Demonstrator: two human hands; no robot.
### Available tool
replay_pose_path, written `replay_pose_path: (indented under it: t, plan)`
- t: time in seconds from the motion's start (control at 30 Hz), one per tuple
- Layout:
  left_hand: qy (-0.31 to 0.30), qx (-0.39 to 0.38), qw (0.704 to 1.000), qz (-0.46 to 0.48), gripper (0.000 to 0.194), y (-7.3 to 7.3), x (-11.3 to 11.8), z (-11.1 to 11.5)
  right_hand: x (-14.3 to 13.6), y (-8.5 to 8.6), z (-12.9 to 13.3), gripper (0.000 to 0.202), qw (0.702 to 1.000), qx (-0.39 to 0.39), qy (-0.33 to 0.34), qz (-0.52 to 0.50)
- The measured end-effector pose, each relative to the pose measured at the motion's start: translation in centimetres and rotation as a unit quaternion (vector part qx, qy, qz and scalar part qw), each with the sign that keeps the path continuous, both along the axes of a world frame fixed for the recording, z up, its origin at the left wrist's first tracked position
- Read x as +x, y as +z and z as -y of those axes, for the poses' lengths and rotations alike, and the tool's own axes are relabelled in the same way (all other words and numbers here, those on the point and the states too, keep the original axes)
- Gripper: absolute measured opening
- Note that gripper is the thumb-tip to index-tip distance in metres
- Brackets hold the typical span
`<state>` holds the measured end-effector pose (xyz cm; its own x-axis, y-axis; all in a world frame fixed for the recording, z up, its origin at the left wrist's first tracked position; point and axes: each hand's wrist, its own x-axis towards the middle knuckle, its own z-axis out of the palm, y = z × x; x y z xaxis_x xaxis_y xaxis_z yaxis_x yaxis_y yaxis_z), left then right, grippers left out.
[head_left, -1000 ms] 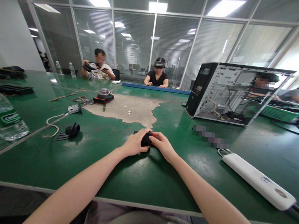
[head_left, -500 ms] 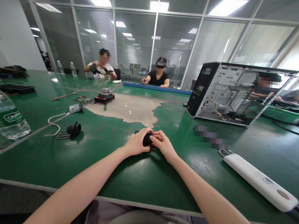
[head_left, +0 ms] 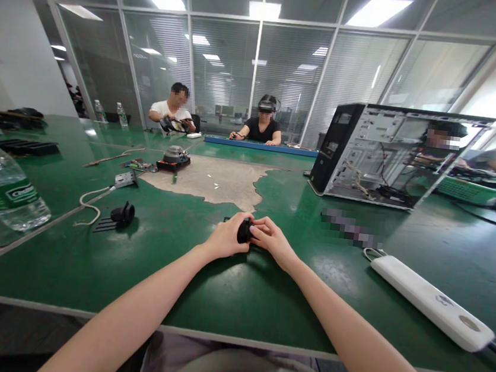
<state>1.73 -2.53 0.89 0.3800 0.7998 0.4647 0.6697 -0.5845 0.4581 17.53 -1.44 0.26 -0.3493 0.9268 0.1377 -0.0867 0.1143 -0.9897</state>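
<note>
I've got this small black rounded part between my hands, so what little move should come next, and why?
I'd probably steady the small black rounded part with your left hand and gently try turning it with your right hand: the left curls around it, while the right meets its right side. Whether it turns, I can't tell.

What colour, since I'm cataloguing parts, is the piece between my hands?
The piece is black; it shows best in the head view.

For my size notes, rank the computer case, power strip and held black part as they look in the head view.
1. Computer case
2. Power strip
3. Black part, partly hidden; smallest by what shows
</note>
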Motion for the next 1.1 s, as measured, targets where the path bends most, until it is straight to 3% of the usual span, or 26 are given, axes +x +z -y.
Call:
replay_pose_path:
  t: [0.23,0.53,0.87,1.1]
  plan:
    - [-0.001,-0.007,1.0,-0.001,0.057,0.1,0.0,0.0,-0.1,-1.0,-0.7,0.029,0.999,0.019,-0.034,0.021]
    - [0.004,-0.011,1.0,-0.015,0.056,0.2,0.0,0.2,0.1,0.2,0.0,0.03,0.999,0.032,0.004,0.033]
    - [-0.012,-0.007,1.0,-0.021,0.057,0.0,-0.2,0.0,0.1,-1.1,-1.0,0.029,0.999,0.03,-0.021,0.036]
    - [0.001,-0.009,1.0,-0.03,0.057,0.0,-0.1,-0.1,0.4,0.2,-0.3,0.036,0.997,0.058,0.029,0.028]
